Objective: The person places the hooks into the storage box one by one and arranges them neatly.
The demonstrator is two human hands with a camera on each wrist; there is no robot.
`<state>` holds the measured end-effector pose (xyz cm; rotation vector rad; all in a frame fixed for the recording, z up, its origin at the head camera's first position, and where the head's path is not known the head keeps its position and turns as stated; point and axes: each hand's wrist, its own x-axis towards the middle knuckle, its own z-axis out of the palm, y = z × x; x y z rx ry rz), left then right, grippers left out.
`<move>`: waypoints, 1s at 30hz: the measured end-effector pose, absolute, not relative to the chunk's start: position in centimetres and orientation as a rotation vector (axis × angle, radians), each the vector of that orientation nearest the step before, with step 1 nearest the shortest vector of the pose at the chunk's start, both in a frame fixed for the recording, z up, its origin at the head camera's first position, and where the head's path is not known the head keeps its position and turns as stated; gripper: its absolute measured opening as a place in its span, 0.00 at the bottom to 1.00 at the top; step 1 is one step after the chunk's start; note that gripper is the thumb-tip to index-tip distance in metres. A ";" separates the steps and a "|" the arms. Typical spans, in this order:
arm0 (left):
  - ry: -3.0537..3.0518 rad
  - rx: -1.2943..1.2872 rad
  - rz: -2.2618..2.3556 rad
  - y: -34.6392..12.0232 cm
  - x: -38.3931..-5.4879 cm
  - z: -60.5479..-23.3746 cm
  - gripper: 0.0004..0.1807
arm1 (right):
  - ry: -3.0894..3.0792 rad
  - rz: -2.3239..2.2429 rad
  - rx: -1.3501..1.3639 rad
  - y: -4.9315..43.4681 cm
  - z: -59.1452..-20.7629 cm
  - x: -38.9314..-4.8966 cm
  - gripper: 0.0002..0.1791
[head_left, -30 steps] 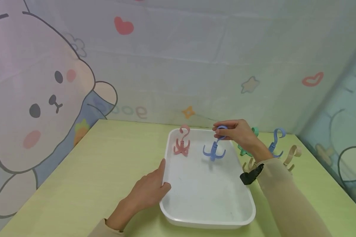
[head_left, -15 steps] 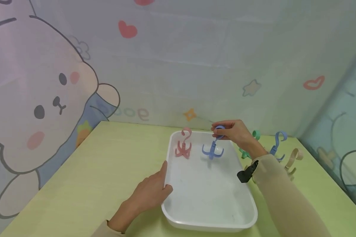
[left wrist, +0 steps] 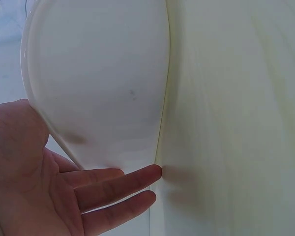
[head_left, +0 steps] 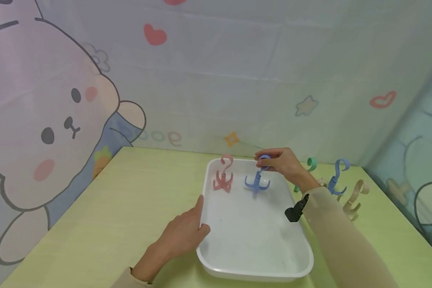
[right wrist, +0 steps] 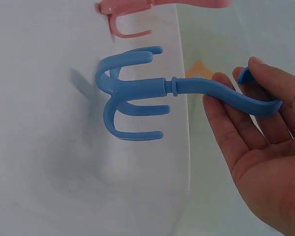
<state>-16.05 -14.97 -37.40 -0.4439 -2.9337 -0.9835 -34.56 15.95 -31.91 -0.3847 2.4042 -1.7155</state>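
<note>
A blue swivel claw hook [right wrist: 142, 88] with several upturned prongs is held by its curved top in my right hand [head_left: 282, 164]. In the right wrist view, the thumb and fingers [right wrist: 273, 78] pinch that curl, while the prongs are over the white tray [head_left: 252, 224]. Whether they touch the tray's bottom is hard to tell. A pink hook [head_left: 223, 180] of the same kind stands in the tray's far left corner, left of the blue one. My left hand [head_left: 181, 232] holds the tray's left side, thumb over the rim, fingers [left wrist: 123, 184] along the outer wall.
Right of the tray, partly behind my right arm, stand a green hook [head_left: 311, 163], another blue hook [head_left: 336, 178] and a beige hook [head_left: 354, 198]. The yellow-green table [head_left: 137, 188] meets a printed cloth backdrop [head_left: 237, 80] behind.
My right hand has shifted slightly left and down with the blue hook. The left hand keeps its hold on the tray. The view has tilted a little.
</note>
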 end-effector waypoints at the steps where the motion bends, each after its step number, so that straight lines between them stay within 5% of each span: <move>1: -2.933 -0.445 -0.982 -15.0 -16.0 -37.4 0.43 | 2.401 -1.713 -0.384 15.9 -32.0 -34.6 0.23; 30: -2.931 -0.444 -0.957 -15.0 -16.2 -37.5 0.42 | 2.380 -1.687 -0.333 15.5 -32.9 -34.9 0.23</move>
